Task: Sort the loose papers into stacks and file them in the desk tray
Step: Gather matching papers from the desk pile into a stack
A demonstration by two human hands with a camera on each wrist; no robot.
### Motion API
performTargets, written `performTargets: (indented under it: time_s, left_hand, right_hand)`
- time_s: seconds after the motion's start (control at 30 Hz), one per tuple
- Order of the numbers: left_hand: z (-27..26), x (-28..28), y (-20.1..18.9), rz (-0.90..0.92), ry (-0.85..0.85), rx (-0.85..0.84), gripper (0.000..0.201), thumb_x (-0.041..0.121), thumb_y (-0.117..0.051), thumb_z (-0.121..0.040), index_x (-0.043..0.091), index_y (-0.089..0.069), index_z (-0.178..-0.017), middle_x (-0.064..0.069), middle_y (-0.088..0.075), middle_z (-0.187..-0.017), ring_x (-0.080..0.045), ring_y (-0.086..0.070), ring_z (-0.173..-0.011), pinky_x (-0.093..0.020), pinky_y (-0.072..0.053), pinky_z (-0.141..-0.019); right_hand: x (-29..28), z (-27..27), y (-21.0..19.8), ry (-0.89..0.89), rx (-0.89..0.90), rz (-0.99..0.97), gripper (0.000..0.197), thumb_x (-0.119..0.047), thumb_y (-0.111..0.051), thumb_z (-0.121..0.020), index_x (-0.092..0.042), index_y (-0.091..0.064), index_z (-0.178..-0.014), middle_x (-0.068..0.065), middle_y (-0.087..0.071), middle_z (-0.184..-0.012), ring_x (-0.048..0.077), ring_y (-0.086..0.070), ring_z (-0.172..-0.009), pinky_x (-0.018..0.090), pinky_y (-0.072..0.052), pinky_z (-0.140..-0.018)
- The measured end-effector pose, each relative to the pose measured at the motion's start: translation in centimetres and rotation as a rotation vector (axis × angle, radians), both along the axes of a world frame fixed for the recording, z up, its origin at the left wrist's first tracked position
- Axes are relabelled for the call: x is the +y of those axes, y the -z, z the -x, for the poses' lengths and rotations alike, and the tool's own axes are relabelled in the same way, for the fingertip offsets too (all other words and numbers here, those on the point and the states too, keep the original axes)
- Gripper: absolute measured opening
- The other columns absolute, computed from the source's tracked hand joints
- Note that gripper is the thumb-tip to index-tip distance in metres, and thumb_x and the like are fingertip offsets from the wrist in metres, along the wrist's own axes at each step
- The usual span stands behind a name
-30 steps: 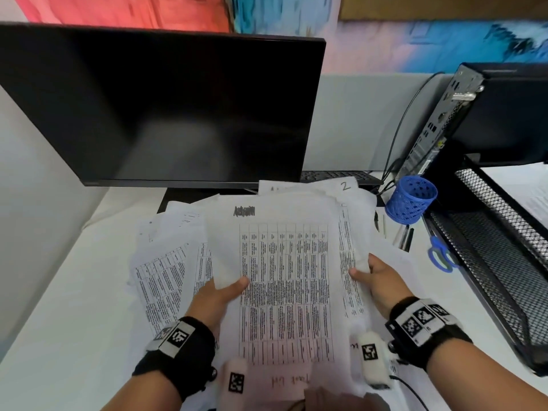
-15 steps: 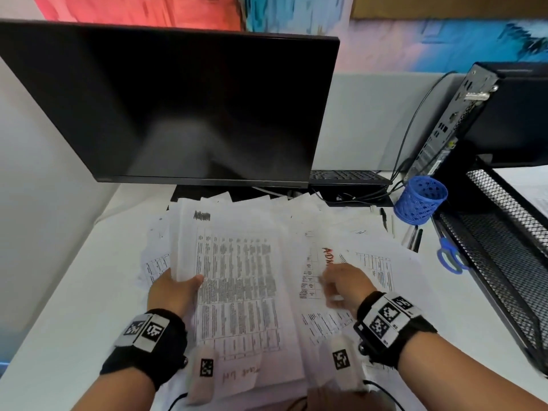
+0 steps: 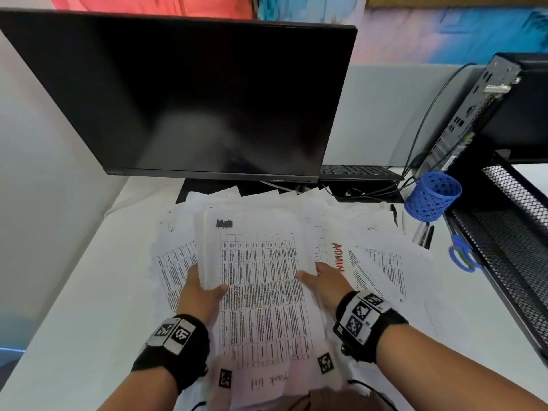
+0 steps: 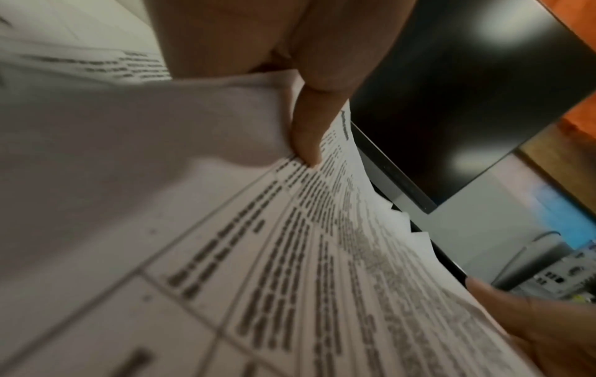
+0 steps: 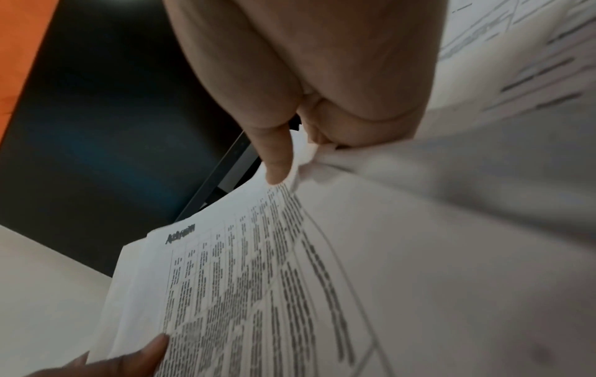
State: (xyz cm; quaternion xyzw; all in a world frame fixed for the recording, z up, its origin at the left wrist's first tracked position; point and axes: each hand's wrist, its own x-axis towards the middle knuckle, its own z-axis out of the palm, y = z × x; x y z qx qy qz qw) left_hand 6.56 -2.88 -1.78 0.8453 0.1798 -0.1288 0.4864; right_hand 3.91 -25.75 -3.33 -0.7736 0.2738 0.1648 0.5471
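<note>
White printed sheets with dense black tables form the held stack of papers (image 3: pixel 261 292), at the centre of the head view over the white desk (image 3: pixel 74 307). The left hand (image 3: pixel 201 295) grips its left edge with the thumb on top; the right hand (image 3: pixel 323 283) grips the right edge the same way. More loose white sheets (image 3: pixel 385 262) lie spread under and around it, one with red letters. At 3 o'clock stands the black mesh desk tray (image 3: pixel 510 238); at 2 o'clock a blue perforated pen cup (image 3: pixel 431 197); at 12 o'clock the black monitor (image 3: pixel 192 93).

In the left wrist view, the thumb (image 4: pixel 309 127) presses on the paper stack (image 4: pixel 258 267).

In the right wrist view, the thumb (image 5: pixel 277 158) pinches the stack's (image 5: pixel 258 280) edge; the left hand's (image 5: pixel 129 357) thumb appears at 7 o'clock.
</note>
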Motion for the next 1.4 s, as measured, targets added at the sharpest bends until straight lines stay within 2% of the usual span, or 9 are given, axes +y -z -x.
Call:
performTargets:
  time_s: [0.3, 0.4, 0.53, 0.63, 0.73, 0.9, 1.17, 1.3, 1.4]
  left_hand:
    - [0.1, 0.3, 0.0, -0.090, 0.404, -0.001, 0.046, 0.054, -0.064, -0.079, 0.022, -0.064, -0.111, 0.004, -0.066, -0.109, -0.017, -0.061, -0.104, -0.023, -0.046, -0.081]
    - [-0.3, 0.9, 0.7, -0.290, 0.535, 0.106, 0.062, 0.067, -0.038, -0.087, 0.034, -0.044, -0.139, 0.003, -0.023, -0.156, -0.019, -0.017, -0.145, -0.050, -0.009, -0.117]
    - [0.4, 1.2, 1.4, -0.520, 0.756, 0.131, 0.053, 0.055, -0.030, -0.097, 0.043, -0.019, -0.147, 0.010, -0.001, -0.159, -0.012, 0.001, -0.147, -0.051, 0.002, -0.115]
    - [0.3, 1.0, 1.3, -0.463, 0.619, 0.054, 0.051, 0.051, -0.043, -0.094, 0.038, -0.036, -0.142, 0.009, -0.028, -0.154, -0.015, -0.029, -0.140, -0.041, -0.019, -0.115]
    - [-0.2, 1.3, 1.4, -0.182, 0.182, -0.007, 0.050, 0.030, -0.064, -0.085, 0.021, -0.052, -0.133, -0.009, -0.046, -0.143, -0.025, -0.047, -0.128, -0.036, -0.035, -0.108]
    - [-0.8, 1.0, 1.3, 0.105, -0.192, 0.121, 0.060, 0.015, -0.062, -0.089, 0.008, -0.037, -0.143, -0.009, -0.056, -0.128, -0.030, -0.051, -0.119, -0.033, -0.037, -0.097]
    - [-2.3, 0.3, 1.1, 0.032, -0.255, 0.062, 0.065, 0.027, -0.060, -0.091, 0.006, -0.031, -0.145, -0.014, -0.040, -0.147, -0.033, -0.043, -0.130, -0.037, -0.034, -0.106]
    - [-2.9, 1.7, 0.8, -0.001, -0.288, 0.022, 0.060, 0.032, -0.056, -0.093, 0.006, -0.038, -0.143, -0.011, -0.037, -0.149, -0.030, -0.035, -0.137, -0.036, -0.026, -0.112]
    - [-3.7, 3.0, 0.9, -0.049, -0.310, 0.034, 0.056, 0.034, -0.051, -0.096, 0.002, -0.042, -0.140, -0.014, -0.040, -0.148, -0.030, -0.035, -0.137, -0.032, -0.024, -0.111]
  right_hand:
    - [-3.1, 0.8, 0.9, 0.201, -0.005, 0.006, 0.047, -0.017, -0.069, -0.083, -0.006, -0.054, -0.127, 0.011, -0.062, -0.125, 0.028, -0.059, -0.112, 0.045, -0.046, -0.100]
    - [-5.4, 1.4, 0.5, 0.281, -0.038, -0.008, 0.026, -0.006, -0.065, -0.085, -0.008, -0.064, -0.112, 0.009, -0.070, -0.105, 0.028, -0.066, -0.093, 0.044, -0.052, -0.091]
    - [-8.4, 2.3, 0.0, 0.358, -0.045, 0.024, 0.014, -0.008, -0.061, -0.090, -0.007, -0.066, -0.103, 0.009, -0.070, -0.099, 0.025, -0.066, -0.087, 0.035, -0.054, -0.075]
    - [-10.1, 3.1, -0.3, 0.272, 0.023, 0.218, 0.030, -0.020, -0.062, -0.089, -0.001, -0.064, -0.112, 0.013, -0.066, -0.117, 0.030, -0.061, -0.107, 0.038, -0.045, -0.099]
    - [-11.0, 4.0, 0.0, 0.229, 0.056, 0.274, 0.028, -0.018, -0.060, -0.091, 0.001, -0.063, -0.112, 0.001, -0.059, -0.109, 0.031, -0.057, -0.112, 0.033, -0.041, -0.099]
    - [-10.9, 4.7, 1.4, 0.382, 0.023, 0.044, 0.031, -0.006, -0.068, -0.084, -0.011, -0.054, -0.056, 0.007, -0.064, -0.062, 0.026, -0.056, -0.069, 0.035, -0.045, -0.073]
    - [-10.7, 3.5, 0.8, 0.488, 0.007, -0.151, 0.029, 0.000, -0.060, -0.087, -0.010, -0.050, -0.062, -0.008, -0.049, -0.031, 0.004, -0.047, -0.030, 0.016, -0.040, -0.037]
    - [-12.1, 3.2, 0.6, 0.494, 0.035, -0.135, 0.026, -0.004, -0.063, -0.087, -0.005, -0.050, -0.065, 0.007, -0.058, -0.055, 0.023, -0.054, -0.061, 0.038, -0.048, -0.074]
    - [-12.3, 3.3, -0.1, 0.486, 0.061, -0.160, 0.017, -0.001, -0.061, -0.088, -0.001, -0.054, -0.073, 0.012, -0.057, -0.070, 0.026, -0.053, -0.070, 0.042, -0.045, -0.078]
